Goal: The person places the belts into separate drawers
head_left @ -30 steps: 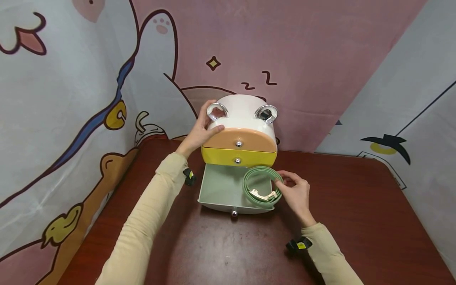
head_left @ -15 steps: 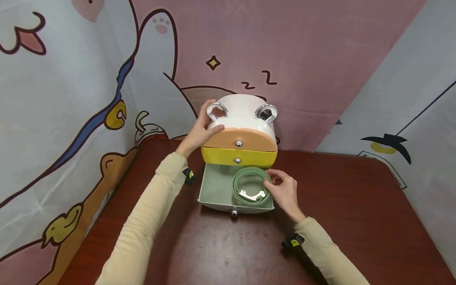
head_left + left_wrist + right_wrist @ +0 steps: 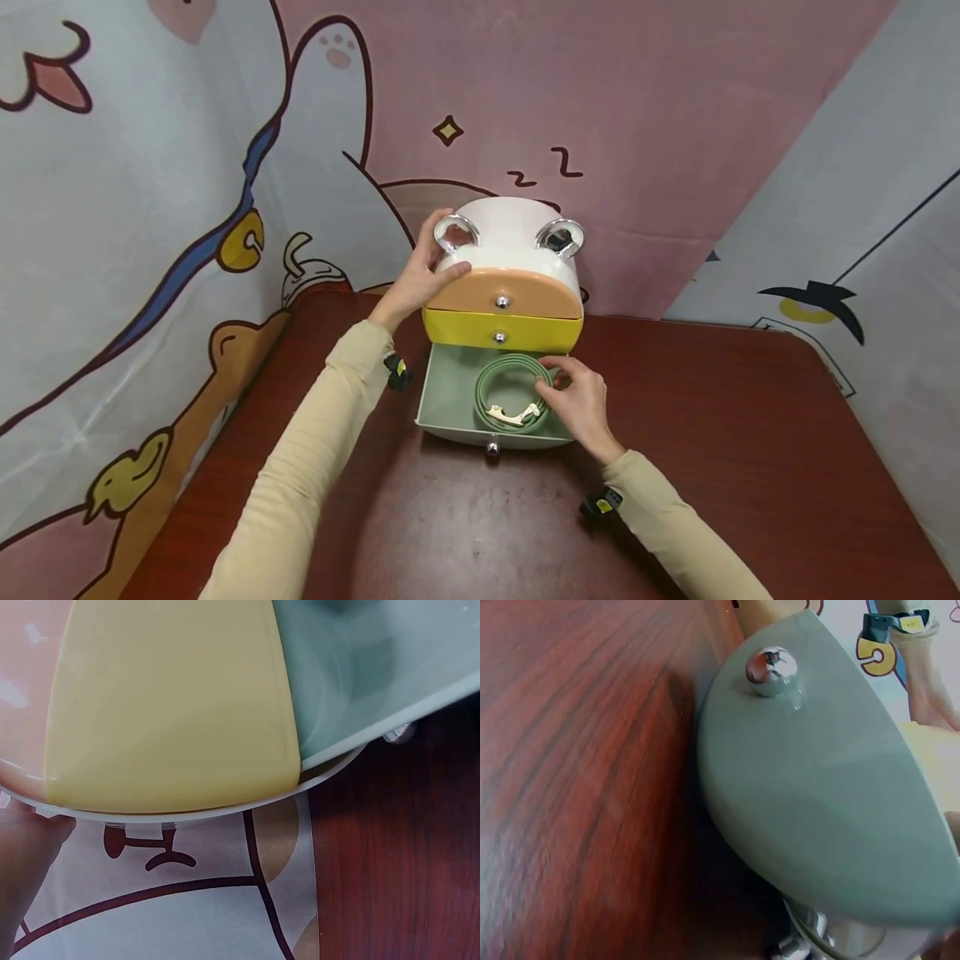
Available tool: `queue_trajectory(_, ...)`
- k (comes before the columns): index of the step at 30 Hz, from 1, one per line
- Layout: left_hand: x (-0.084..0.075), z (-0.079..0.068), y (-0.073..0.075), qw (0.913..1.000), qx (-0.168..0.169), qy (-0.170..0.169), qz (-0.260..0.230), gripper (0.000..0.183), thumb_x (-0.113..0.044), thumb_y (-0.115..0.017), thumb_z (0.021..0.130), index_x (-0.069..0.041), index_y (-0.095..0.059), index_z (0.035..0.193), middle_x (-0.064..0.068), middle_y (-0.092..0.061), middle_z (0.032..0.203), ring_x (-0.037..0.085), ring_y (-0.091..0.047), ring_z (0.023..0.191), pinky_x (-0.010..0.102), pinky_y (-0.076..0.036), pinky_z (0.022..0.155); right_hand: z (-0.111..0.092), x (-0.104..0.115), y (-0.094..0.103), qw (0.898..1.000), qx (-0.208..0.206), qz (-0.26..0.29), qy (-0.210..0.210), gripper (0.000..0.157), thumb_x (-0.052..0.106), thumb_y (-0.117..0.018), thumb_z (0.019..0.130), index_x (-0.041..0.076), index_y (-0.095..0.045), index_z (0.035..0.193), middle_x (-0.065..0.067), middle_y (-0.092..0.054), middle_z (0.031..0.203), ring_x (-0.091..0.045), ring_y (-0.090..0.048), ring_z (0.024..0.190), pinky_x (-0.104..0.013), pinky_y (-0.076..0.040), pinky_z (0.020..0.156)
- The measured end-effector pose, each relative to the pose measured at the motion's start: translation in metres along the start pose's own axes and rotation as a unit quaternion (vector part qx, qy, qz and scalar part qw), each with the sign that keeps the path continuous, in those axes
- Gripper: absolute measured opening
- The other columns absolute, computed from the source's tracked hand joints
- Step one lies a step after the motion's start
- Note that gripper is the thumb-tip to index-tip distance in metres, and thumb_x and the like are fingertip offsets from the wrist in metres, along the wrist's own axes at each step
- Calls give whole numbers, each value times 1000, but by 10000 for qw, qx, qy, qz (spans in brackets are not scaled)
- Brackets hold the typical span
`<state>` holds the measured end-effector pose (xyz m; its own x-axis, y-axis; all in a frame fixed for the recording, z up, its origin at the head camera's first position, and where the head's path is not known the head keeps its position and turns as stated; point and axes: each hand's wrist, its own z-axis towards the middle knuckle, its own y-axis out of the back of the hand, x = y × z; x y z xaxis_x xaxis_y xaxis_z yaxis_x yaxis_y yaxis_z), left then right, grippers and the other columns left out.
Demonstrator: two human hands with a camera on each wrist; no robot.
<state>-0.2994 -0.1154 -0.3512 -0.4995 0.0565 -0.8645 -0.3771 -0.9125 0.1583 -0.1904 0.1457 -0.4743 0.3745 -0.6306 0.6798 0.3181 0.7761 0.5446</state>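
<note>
A rolled green belt (image 3: 482, 392) with a gold buckle (image 3: 510, 417) is over the pulled-out pale green bottom drawer (image 3: 442, 396). My right hand (image 3: 583, 406) pinches the roll's right side between thumb and fingers; whether the belt touches the drawer floor I cannot tell. My left hand (image 3: 420, 279) grips the upper left side of the small drawer cabinet (image 3: 506, 229), thumb at its front edge, fingers partly hidden behind a silver-rimmed ear. Above the green drawer, the orange drawer (image 3: 465, 292) and yellow drawer (image 3: 457, 327) are closed. The right wrist view shows the green drawer's front (image 3: 817, 772), not the belt.
The cabinet stands on a dark red-brown wooden table (image 3: 720, 425), near its back edge. Behind it hangs a pink and white cartoon-printed cloth (image 3: 660, 150). A round silver knob (image 3: 492, 449) sticks out from the green drawer's front.
My right hand has carried the rolled belt leftward, from the drawer's right side toward its middle. The left hand and the cabinet stay where they were.
</note>
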Motion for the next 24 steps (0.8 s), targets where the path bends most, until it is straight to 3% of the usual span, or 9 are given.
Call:
queue_trajectory(9, 3, 0, 1, 9999, -4, -18, -106, 76, 0, -65, 91, -6, -15, 147, 18, -37, 144, 21, -35, 135, 38, -25, 110, -1, 3, -6, 9990, 315, -307, 101, 25, 9, -76, 74, 10, -75, 99, 2, -61, 66, -11, -51, 50, -37, -39, 56)
queue_trajectory(24, 3, 1, 2, 9999, -37, -31, -98, 77, -7, -68, 90, -8, -17, 146, 18, -38, 144, 18, -34, 135, 41, -21, 111, 1, 3, -8, 9970, 497, -519, 283, 25, 9, -74, 76, 10, -75, 101, -1, -66, 72, -10, -53, 52, -37, -40, 53)
